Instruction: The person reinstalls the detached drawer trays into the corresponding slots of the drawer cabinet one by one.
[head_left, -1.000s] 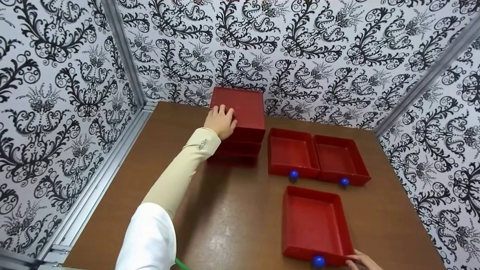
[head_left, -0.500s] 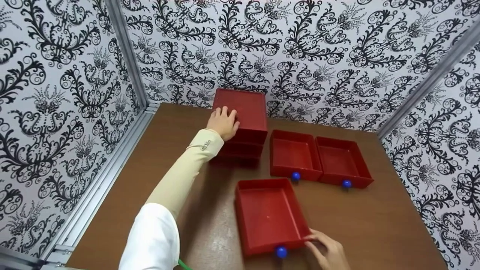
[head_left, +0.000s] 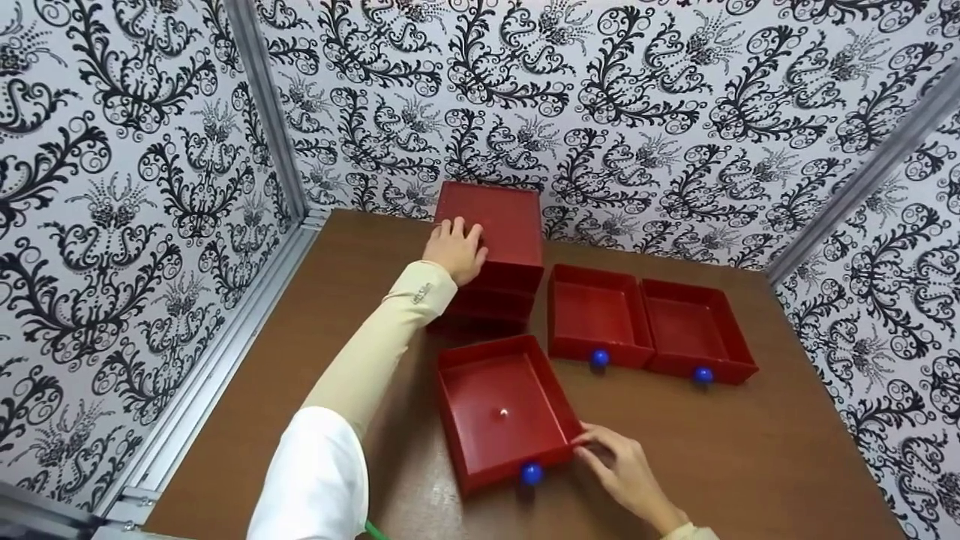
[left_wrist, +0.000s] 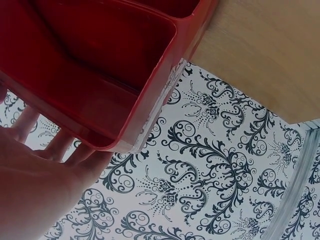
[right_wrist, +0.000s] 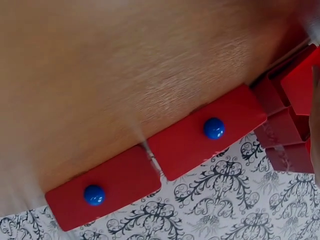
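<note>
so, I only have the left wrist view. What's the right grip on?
Observer: Right grip pinches the near right corner of a red drawer, as the head view shows.
Operator: Knob on that one?
Observer: Yes, a blue knob on its near face.
Operator: Any other drawers out?
Observer: Two: a second drawer and a third drawer, side by side on the table, right of the cabinet.

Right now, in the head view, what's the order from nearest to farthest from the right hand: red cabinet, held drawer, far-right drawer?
1. Held drawer: the right hand pinches its corner.
2. Far-right drawer: ahead, to the right.
3. Red cabinet: ahead-left, beyond the held drawer.
</note>
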